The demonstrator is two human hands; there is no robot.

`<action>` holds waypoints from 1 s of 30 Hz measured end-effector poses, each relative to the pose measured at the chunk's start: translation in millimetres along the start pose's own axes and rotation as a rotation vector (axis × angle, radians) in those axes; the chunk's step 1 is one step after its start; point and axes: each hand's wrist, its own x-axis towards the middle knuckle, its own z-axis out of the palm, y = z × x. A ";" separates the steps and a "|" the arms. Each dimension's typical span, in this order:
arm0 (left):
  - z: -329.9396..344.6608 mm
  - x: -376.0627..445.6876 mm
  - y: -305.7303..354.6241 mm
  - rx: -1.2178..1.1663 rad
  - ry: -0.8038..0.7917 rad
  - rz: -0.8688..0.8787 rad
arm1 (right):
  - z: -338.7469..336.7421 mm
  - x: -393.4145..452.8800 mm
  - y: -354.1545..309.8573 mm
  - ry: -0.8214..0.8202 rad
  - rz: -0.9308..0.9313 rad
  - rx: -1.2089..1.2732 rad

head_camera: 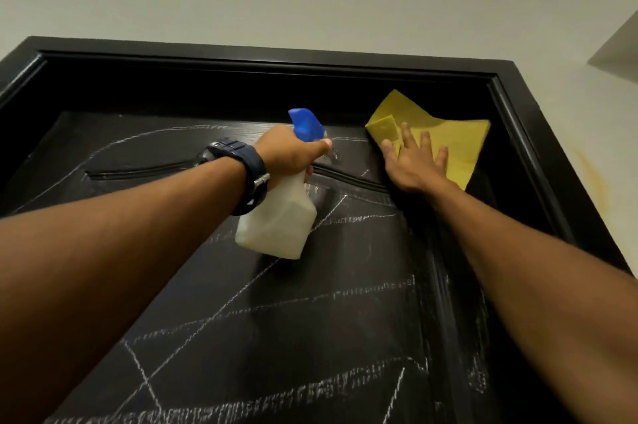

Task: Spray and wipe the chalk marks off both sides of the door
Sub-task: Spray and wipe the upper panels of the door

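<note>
The lower part of the door (310,337) runs out of view at six o'clock, and both forearms cover its bottom corners. The left hand (288,155) hides the neck and trigger of the spray bottle (276,226), so whether a finger presses the trigger is hard to make out. The right hand (416,164) covers the middle of the yellow cloth (448,143).

The door is black with a raised grain, set in a black frame (531,133), and looms overhead. White chalk marks (310,299) cross it in long straight and curved strokes, thickest toward six o'clock, thin and smeary near the right edge.

The left hand's grip is curled round the bottle's neck; the bottle is cloudy white with a blue nozzle (307,123) pointing at the door toward twelve o'clock. A dark watch (238,161) sits on that wrist. The right hand lies flat, fingers spread and straight, pressing the cloth against the door at about two o'clock.
</note>
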 end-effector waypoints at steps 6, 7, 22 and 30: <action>-24.5 -2.5 -0.7 0.014 -0.036 0.011 | 36.7 -50.6 -27.4 -0.063 -0.285 -0.116; -28.8 -2.2 -2.1 0.016 -0.031 0.006 | 32.2 -42.6 -28.3 -0.070 -0.272 -0.133; -95.6 -25.1 -46.2 0.079 -0.023 -0.060 | -0.1 -36.1 -2.5 0.099 0.325 0.025; -125.1 -22.1 -62.5 0.152 0.044 -0.041 | 38.6 -14.1 -138.4 -0.017 -0.004 0.008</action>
